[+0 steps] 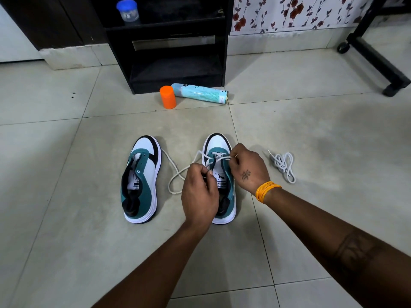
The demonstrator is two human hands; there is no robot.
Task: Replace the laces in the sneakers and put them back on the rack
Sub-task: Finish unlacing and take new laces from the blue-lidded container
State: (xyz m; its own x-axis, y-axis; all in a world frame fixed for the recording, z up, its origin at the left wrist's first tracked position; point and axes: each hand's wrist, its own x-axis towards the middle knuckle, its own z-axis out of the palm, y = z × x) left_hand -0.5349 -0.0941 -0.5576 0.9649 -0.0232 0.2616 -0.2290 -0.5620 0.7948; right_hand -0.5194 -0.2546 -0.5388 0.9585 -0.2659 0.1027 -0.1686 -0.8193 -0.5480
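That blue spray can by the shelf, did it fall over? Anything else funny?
Yes, the spray can lies on its side on the floor, its orange cap standing off beside it. A loose lace lies tangled right of the sneakers.

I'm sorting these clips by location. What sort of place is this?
Probably a room in a home: a tiled floor, floral wallpaper above the skirting, and a low black shelf unit against the wall, likely the shoe rack.

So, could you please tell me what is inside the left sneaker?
The left sneaker shows a white branded insole and a black heel lining; no lace is visible. Its toe interior is hidden.
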